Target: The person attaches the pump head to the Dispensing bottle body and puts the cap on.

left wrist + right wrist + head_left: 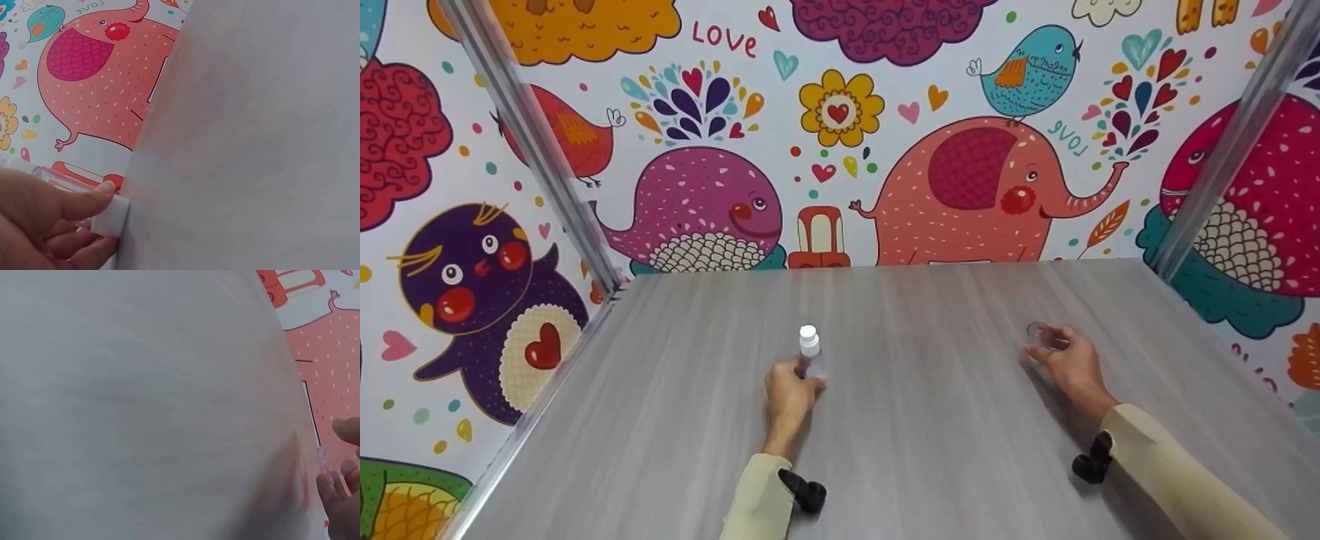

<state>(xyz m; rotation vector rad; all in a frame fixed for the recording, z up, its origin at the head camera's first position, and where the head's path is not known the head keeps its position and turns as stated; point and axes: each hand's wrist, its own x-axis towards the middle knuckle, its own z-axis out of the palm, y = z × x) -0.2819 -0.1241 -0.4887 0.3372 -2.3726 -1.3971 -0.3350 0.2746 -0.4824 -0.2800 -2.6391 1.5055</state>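
Upright at the table's middle stands a small clear bottle (812,365) with a white top. My left hand (790,394) grips it low down, the thumb across its white base (110,216). In the left wrist view the clear body (70,185) runs up behind the thumb, partly hidden by the hand. Off to the right, my right hand (1074,366) holds a clear, round cap-like piece (1038,333) between thumb and fingers, above the table. Only an edge of this clear piece (326,464) shows in the right wrist view, beside the fingertips (328,486).
The grey wood-grain table (915,420) reaches back to a wall (855,172) printed with cartoon animals. Metal posts rise at the back left (540,150) and back right (1222,150). A black wrist camera (804,491) sits on the left sleeve, another camera (1093,459) on the right.
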